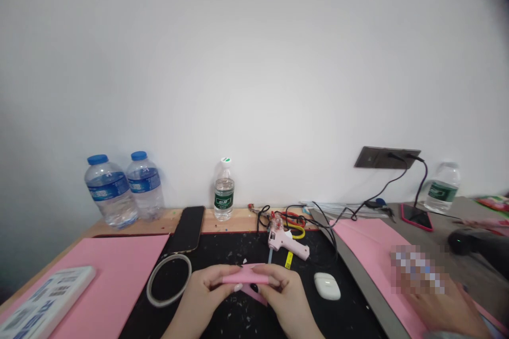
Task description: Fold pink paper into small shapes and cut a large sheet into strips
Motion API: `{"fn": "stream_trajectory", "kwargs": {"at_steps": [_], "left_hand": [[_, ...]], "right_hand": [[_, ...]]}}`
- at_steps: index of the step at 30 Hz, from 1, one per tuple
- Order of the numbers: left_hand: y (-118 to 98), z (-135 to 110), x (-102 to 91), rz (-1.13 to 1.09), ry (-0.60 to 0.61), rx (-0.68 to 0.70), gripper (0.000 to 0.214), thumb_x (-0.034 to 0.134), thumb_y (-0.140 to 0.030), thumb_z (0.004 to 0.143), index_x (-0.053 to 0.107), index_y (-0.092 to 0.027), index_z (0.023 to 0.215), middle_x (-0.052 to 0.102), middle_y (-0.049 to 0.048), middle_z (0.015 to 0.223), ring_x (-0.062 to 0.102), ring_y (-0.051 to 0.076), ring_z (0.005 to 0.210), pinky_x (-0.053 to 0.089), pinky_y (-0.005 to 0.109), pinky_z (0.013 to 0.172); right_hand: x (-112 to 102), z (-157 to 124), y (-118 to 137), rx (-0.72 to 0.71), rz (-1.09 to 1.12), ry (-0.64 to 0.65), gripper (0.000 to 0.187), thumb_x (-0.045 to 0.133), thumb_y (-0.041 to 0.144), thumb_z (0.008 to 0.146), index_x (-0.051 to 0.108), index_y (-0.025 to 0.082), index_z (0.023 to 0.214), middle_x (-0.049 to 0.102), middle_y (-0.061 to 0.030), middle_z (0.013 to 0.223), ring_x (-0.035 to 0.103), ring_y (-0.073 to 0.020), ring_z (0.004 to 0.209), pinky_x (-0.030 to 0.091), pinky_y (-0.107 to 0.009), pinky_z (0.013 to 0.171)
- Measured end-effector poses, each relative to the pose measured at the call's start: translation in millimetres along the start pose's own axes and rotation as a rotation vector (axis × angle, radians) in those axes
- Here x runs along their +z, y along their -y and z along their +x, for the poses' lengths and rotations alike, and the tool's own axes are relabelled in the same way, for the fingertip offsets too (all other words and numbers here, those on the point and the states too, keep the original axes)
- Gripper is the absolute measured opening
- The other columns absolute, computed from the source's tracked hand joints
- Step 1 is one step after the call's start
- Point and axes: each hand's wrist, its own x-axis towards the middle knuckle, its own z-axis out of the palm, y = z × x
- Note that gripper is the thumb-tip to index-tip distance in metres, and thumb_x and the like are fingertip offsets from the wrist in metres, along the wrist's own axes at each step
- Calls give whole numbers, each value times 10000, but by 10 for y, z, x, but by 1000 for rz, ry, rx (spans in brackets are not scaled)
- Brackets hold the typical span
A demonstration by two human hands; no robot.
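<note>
Both my hands pinch a folded piece of pink paper (245,276) above a black mat (222,249). My left hand (209,288) grips its left end between thumb and fingers. At the right end, my right hand (284,291) holds it the same way. A loose pink flap hangs below the fold, partly behind my right thumb. Just beyond my right hand lies a pale pink glue gun (288,243) with a clear glue stick. A roll of tape (150,280) rests left of my left hand, and a white earbud case (327,286) sits to the right.
Pink sheets (135,259) and a white box (51,296) lie at left. Behind stand large water bottles (107,190), a phone (190,227) and a small bottle (224,196). Black cables (382,190) run to a wall socket (366,157). Another person's hand (437,296) rests over pink paper at right.
</note>
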Motion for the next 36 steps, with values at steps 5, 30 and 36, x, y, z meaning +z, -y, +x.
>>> {"fn": "stream_trajectory", "kwargs": {"at_steps": [5,30,36], "left_hand": [[-7,1,-25,191,12,112,201,635,-194,691,721,-253,863,732,16,897,648,211,847,471,265,786],[-76,-6,-28,153,150,30,164,603,-234,694,716,-176,798,723,19,765,625,183,729,447,220,650],[-73,-21,-15,160,140,0,185,602,-295,699,706,-144,723,676,10,626,557,141,586,392,199,539]], "right_hand": [[-24,-12,-12,-39,-64,28,188,621,153,673,713,168,836,704,-83,879,636,-241,806,479,-300,708],[-77,18,-41,49,-58,52,94,644,128,625,696,133,703,683,-39,636,597,-149,560,413,-205,504],[-78,14,-41,77,8,115,162,710,220,604,684,129,736,684,-49,660,601,-154,576,424,-220,525]]}}
